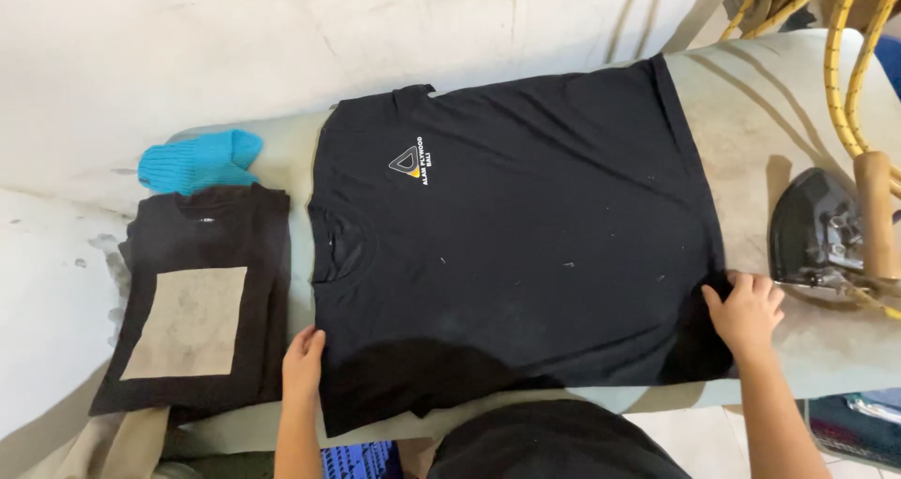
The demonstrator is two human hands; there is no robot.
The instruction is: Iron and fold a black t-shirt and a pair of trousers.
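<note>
Black T-shirt (526,235): laid flat across the ironing board (741,122), collar left. My left hand (303,359) lies flat on its near shoulder; my right hand (746,310) presses its near hem, fingers together. Iron (826,230) just right; folded black shirts (202,301) left.

Matt black cloth t-shirt (526,244), stained rough padded tabletop (751,132), ribbed blue knit cloth (199,160), glossy dark iron (818,230) with wooden handle (878,212).
</note>
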